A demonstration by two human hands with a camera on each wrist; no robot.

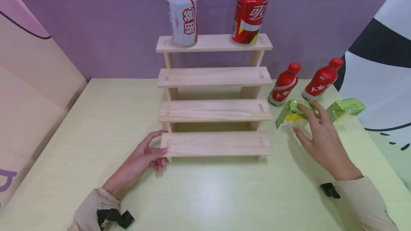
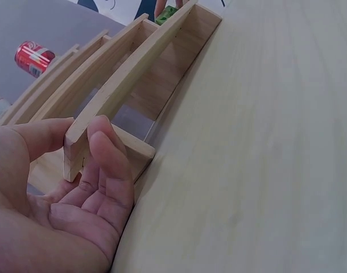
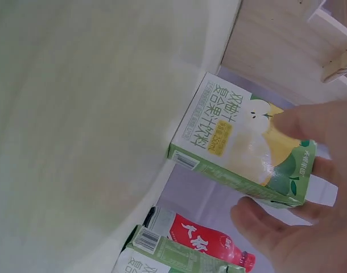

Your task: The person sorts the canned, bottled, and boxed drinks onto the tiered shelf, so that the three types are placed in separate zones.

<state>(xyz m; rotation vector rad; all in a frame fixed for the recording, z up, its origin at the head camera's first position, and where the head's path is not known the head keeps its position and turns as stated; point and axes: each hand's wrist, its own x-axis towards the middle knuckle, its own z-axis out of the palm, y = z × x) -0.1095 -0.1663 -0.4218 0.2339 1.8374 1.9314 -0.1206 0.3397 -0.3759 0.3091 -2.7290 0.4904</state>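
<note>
My left hand [image 1: 141, 161] pinches the left end of the lowest step of a tiered wooden display stand [image 1: 215, 143]. In the left wrist view, thumb and fingers lie on opposite faces of that board [image 2: 114, 85]. To the right of the stand, my right hand [image 1: 324, 142] is spread around a green-and-yellow juice carton [image 1: 290, 115] standing upright on the table. Its thumb is in front of the carton [image 3: 236, 136], other fingers over and behind the top; firm contact cannot be made out. A second juice carton [image 1: 346, 109] stands just right of the hand.
On the top step stand a white can [image 1: 183, 17] at left and a red cola can [image 1: 251, 13] at right. Two red-labelled bottles, one nearer the stand [image 1: 284, 85] and another farther right [image 1: 322, 79], are behind the cartons. A purple backdrop [image 1: 128, 27] borders the table [image 1: 208, 191].
</note>
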